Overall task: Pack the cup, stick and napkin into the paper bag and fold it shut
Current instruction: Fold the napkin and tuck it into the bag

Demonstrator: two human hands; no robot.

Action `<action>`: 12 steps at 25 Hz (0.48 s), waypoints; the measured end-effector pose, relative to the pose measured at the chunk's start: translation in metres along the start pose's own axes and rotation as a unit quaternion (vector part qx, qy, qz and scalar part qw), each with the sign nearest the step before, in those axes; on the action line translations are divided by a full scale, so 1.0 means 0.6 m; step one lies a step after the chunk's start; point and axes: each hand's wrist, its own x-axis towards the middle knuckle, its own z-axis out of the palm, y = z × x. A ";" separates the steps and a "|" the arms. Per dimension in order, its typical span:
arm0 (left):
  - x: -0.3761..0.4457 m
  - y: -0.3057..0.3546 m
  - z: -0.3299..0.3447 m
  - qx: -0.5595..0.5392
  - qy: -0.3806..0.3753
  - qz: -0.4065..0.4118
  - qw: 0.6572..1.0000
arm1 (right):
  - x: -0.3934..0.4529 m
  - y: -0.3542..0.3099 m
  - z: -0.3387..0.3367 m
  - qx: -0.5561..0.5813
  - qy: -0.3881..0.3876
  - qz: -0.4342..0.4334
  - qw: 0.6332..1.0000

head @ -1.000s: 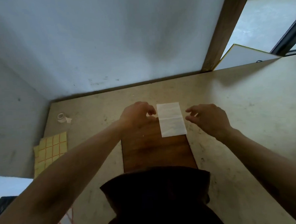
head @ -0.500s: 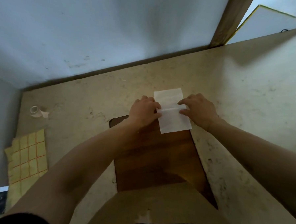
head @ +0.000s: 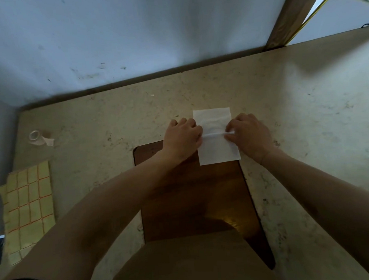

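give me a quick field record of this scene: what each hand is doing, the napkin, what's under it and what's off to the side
left hand: fingers curled on the left edge of the white rectangular paper napkin
right hand: pinches the napkin's right edge at a raised crease
napkin: lies partly on the dark brown wooden board, partly on the beige speckled table
side items: small roll of pale tape, yellow grid sheet at left
cup, stick: not visible

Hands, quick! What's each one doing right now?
Left hand: fingers curled, pinching the napkin at its left edge.
Right hand: pinching the napkin's right edge.
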 end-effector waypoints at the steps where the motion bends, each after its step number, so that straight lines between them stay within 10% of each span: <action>1: 0.000 0.001 0.001 -0.010 0.003 -0.003 1.000 | 0.000 0.000 0.000 0.002 0.002 -0.001 1.000; 12: -0.024 0.014 -0.062 -0.087 0.051 -0.025 0.995 | -0.037 -0.028 -0.072 0.152 0.049 -0.004 0.987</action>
